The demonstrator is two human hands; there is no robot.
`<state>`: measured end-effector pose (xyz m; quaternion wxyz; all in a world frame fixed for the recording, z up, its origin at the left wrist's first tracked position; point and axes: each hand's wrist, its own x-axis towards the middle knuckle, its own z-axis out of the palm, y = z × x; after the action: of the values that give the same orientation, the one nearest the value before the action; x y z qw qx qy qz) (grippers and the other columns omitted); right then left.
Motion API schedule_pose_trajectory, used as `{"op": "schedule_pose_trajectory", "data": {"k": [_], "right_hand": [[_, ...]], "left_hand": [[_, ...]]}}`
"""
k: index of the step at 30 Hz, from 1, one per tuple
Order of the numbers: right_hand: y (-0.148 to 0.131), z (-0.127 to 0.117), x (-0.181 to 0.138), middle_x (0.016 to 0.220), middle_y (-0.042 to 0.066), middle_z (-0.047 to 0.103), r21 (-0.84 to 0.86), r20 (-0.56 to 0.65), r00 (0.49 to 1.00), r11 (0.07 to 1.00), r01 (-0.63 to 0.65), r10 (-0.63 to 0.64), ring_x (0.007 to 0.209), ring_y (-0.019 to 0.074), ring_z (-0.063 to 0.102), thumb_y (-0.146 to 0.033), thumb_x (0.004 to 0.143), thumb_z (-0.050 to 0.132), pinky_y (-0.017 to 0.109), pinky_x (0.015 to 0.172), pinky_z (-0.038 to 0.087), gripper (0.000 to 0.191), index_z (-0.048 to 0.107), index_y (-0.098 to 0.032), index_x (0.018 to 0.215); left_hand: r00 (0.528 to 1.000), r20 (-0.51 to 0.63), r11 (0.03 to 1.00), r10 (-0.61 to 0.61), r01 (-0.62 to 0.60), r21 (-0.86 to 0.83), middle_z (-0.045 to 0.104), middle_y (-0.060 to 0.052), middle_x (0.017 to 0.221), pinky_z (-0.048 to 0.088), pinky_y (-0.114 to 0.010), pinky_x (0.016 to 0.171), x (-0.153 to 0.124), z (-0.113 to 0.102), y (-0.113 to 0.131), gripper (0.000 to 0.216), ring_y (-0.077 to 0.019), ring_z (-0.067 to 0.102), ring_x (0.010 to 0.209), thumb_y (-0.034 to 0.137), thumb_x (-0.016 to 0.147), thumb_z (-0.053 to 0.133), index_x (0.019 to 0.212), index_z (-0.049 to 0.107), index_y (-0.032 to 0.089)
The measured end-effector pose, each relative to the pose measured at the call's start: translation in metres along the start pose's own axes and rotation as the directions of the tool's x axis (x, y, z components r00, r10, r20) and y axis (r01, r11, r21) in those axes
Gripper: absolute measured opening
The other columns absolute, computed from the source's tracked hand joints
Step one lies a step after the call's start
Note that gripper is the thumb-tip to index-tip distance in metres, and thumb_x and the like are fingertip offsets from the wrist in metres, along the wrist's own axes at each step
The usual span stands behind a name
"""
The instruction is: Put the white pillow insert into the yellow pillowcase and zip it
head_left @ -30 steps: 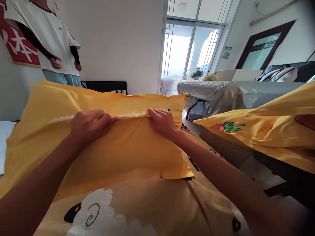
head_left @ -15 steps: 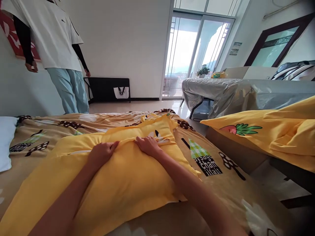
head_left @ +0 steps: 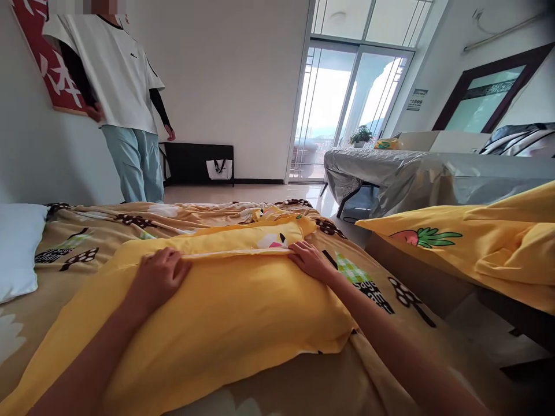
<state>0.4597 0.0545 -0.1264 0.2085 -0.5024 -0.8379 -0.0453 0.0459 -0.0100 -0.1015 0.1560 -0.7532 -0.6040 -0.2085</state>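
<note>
A yellow pillow (head_left: 225,312) in its case lies flat on the bed, over a tan patterned bedsheet (head_left: 87,231). My left hand (head_left: 158,277) rests on the pillow's far edge at the left, fingers flat and slightly spread. My right hand (head_left: 310,260) lies on the same edge at the right end, fingers stretched along the zipper seam (head_left: 243,252). Neither hand holds anything.
A white pillow (head_left: 17,248) lies at the bed's left. Another yellow carrot-print pillow (head_left: 477,242) sits at the right. A person in a white shirt (head_left: 117,75) stands by the far wall. A table under a grey cover (head_left: 416,173) stands before the glass doors.
The pillow, held upright a second ago, has been laid flat on the bed. My hands have slid apart along its far edge. The person by the wall has shifted.
</note>
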Motion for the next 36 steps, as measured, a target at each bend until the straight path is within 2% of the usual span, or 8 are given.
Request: {"op": "schedule_pose_trajectory", "data": {"k": [4,8,15,20,23,26,30,36], "right_hand": [[0.005,0.022,0.002,0.099,0.009,0.063,0.024,-0.056,0.989,0.991,-0.132,0.133,0.092,0.0188,0.055,-0.034,0.094,0.036,0.031,0.080,0.041,0.027,0.057,-0.017,0.098],[-0.001,0.025,0.007,0.083,0.007,0.065,0.079,-0.084,0.985,0.986,-0.144,0.151,0.073,0.0155,0.056,-0.028,0.094,0.033,0.025,0.066,0.040,0.026,0.054,-0.017,0.085],[-0.006,-0.064,0.000,0.086,0.008,0.063,0.070,-0.227,0.974,0.998,0.011,0.005,0.083,0.0184,0.057,-0.028,0.093,0.032,0.028,0.074,0.041,0.026,0.056,-0.018,0.087],[0.013,-0.096,-0.026,0.089,0.011,0.063,-0.091,-0.476,0.878,0.996,0.015,-0.056,0.089,0.0220,0.056,-0.031,0.092,0.035,0.034,0.083,0.041,0.028,0.060,-0.018,0.090],[0.035,-0.077,-0.050,0.076,0.008,0.064,-0.160,-0.200,0.977,0.986,0.037,-0.070,0.076,0.0199,0.057,-0.029,0.091,0.038,0.032,0.073,0.044,0.028,0.061,-0.020,0.077],[0.038,-0.064,-0.064,0.081,0.008,0.066,-0.187,0.066,0.998,0.982,0.035,-0.022,0.076,0.0195,0.060,-0.024,0.088,0.041,0.032,0.069,0.046,0.023,0.063,-0.020,0.079],[-0.026,-0.074,-0.051,0.112,0.013,0.063,-0.151,-0.155,0.985,0.987,0.058,-0.082,0.103,0.0242,0.057,-0.021,0.088,0.042,0.042,0.087,0.045,0.028,0.059,-0.018,0.110],[-0.162,-0.055,-0.019,0.136,0.009,0.050,0.129,0.045,0.836,0.833,0.537,-0.546,0.124,0.0193,0.045,-0.035,0.094,0.038,0.039,0.102,0.037,0.045,0.038,-0.022,0.138]], "left_hand": [[0.955,0.051,0.957,-0.291,0.291,0.013,0.060,-0.015,0.119,0.036,-0.056,0.090,-0.016,-0.001,-0.049,0.046,-0.0370,0.053,0.111,0.055,0.083,0.038,0.107,0.059,0.021],[0.969,0.061,0.971,-0.238,0.238,0.008,0.065,-0.012,0.107,0.040,-0.046,0.087,-0.021,0.003,-0.063,0.035,-0.0310,0.057,0.105,0.042,0.087,0.032,0.093,0.060,0.021],[0.984,-0.043,0.960,-0.173,0.159,-0.229,0.063,-0.006,0.081,0.045,-0.033,0.073,-0.010,-0.037,-0.056,0.027,-0.0228,0.058,0.079,0.042,0.083,0.034,0.073,0.050,0.023],[0.947,-0.194,0.922,-0.257,0.180,-0.344,0.061,-0.003,0.084,0.045,-0.033,0.074,-0.040,-0.057,-0.010,0.026,-0.0214,0.056,0.081,0.044,0.087,0.035,0.082,0.051,0.024],[0.968,-0.163,0.922,-0.190,0.119,-0.369,0.059,-0.003,0.078,0.045,-0.031,0.070,-0.061,-0.038,0.016,0.027,-0.0206,0.056,0.077,0.044,0.088,0.036,0.079,0.051,0.023],[0.986,-0.123,0.922,-0.109,0.054,-0.383,0.058,-0.003,0.077,0.045,-0.032,0.071,-0.066,-0.016,0.021,0.025,-0.0214,0.057,0.079,0.044,0.087,0.038,0.078,0.050,0.024],[0.989,-0.115,0.919,-0.089,0.037,-0.393,0.057,-0.004,0.079,0.044,-0.034,0.069,-0.058,-0.007,0.011,0.020,-0.0220,0.055,0.077,0.041,0.084,0.043,0.078,0.049,0.023],[0.966,-0.171,0.936,-0.193,0.129,-0.326,0.059,-0.007,0.094,0.041,-0.042,0.084,-0.063,-0.010,0.005,0.022,-0.0252,0.054,0.094,0.026,0.078,0.041,0.096,0.051,0.021]]}}
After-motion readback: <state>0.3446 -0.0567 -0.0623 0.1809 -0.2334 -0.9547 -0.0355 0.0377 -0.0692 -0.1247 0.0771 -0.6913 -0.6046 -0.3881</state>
